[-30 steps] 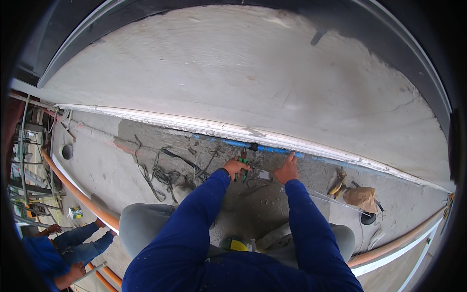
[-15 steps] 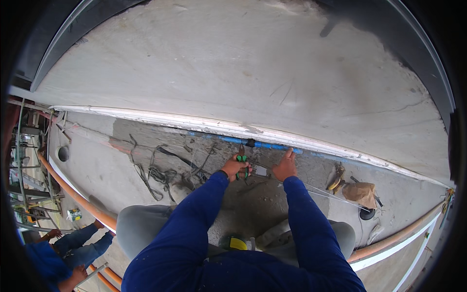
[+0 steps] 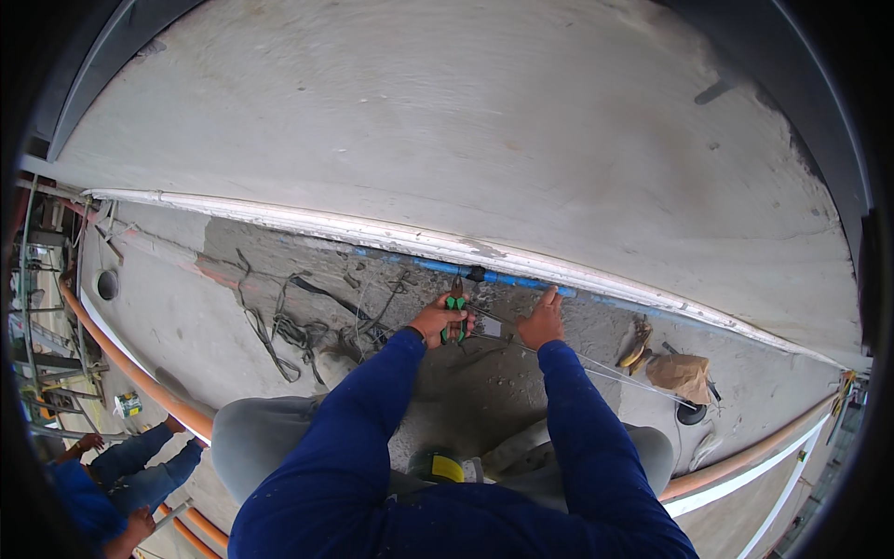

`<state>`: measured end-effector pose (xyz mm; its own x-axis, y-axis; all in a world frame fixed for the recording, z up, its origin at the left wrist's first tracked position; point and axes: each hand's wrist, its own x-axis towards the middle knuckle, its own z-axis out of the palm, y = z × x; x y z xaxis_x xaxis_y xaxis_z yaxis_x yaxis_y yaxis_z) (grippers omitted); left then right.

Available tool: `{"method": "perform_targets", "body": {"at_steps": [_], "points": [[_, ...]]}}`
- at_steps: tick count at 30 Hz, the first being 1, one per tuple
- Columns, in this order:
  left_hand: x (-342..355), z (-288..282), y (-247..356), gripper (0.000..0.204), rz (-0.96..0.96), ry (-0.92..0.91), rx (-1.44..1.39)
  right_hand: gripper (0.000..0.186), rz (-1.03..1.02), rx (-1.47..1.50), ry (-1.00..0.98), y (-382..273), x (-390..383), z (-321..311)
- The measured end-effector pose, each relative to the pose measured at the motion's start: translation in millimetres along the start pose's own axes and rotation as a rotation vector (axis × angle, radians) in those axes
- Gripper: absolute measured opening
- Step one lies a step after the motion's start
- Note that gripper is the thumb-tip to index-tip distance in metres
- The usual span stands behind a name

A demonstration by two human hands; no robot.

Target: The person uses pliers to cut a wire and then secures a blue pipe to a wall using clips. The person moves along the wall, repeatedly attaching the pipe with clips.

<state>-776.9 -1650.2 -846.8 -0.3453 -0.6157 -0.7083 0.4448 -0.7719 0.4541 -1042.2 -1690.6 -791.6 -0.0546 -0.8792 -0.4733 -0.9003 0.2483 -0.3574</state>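
My left hand (image 3: 438, 322) is closed around the green-handled pliers (image 3: 456, 303), whose jaws point up toward the blue pipe (image 3: 512, 279). A black wrap or fitting (image 3: 476, 274) sits on the pipe close to the jaws; I cannot tell whether they touch. My right hand (image 3: 541, 322) has a finger stretched to the blue pipe, with the other fingers partly curled. Thin pale wires (image 3: 610, 371) run from between my hands to a dark round hole (image 3: 690, 413) at the right. A small pale rectangular piece (image 3: 488, 326) lies between my hands.
Tangled dark straps (image 3: 289, 328) lie on the floor at left. A brown paper bag (image 3: 679, 375) and a yellowish-brown object (image 3: 635, 352) rest at right. Orange pipes (image 3: 140, 368) edge the floor. Between my knees stands a dark green container (image 3: 436, 466). Another person (image 3: 112, 494) is at lower left.
The whole view has shifted slightly. My left hand stays closed on the pliers near the black wrap, and my right hand remains at the blue pipe.
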Motion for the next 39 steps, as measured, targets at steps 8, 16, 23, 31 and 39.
{"method": "perform_targets", "body": {"at_steps": [8, 16, 23, 31, 39], "points": [[10, 1, 13, 0.047, -0.017, 0.154, 0.487, 0.117, 0.019, 0.015, 0.000, 17, 7, 11], [-2, 9, 60, 0.049, 0.261, 0.371, 1.890, 0.113, 0.031, 0.077, -0.009, 14, 3, -3], [-17, 32, 86, 0.057, 0.136, 0.312, 2.139, 0.107, 0.044, 0.102, -0.040, 10, -6, -12], [7, -34, 41, 0.080, 0.054, 0.419, 1.987, 0.105, 0.016, 0.133, -0.064, -10, -10, -20], [16, -43, 25, 0.085, 0.087, 0.351, 1.107, 0.107, 0.017, 0.084, -0.046, -3, -4, -11]]}}
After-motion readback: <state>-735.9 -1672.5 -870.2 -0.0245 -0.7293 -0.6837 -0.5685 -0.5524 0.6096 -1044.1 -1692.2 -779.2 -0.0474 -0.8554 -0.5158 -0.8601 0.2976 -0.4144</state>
